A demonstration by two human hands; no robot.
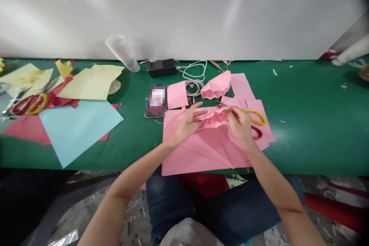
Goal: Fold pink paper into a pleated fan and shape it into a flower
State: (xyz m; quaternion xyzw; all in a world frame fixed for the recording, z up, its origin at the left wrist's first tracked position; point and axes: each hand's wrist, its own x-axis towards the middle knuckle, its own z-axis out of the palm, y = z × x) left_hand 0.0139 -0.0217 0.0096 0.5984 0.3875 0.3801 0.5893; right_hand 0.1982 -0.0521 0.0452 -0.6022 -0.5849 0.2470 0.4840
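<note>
Between my two hands is a pleated pink paper (pixel 215 120), its folds fanning out above the pink sheets. My left hand (pixel 188 123) grips its left end with thumb and fingers, some fingertips partly behind the paper. At the right end, my right hand (pixel 240 123) pinches the folded edge. A pair of scissors (pixel 261 115) with yellow and red handles lies beside and partly under my right hand. Behind the hands rests another pleated pink piece (pixel 216 85). Large pink sheets (pixel 196 153), with creases, lie beneath my hands.
A phone (pixel 156 102), small pink square (pixel 177 95), coiled white cable (pixel 194 88) and black box (pixel 162 68) are behind left. Tilted stacked cups (pixel 123 54) stand near the wall. Further left lie a blue sheet (pixel 82 127), yellow sheet (pixel 92 82) and more scissors (pixel 37 104).
</note>
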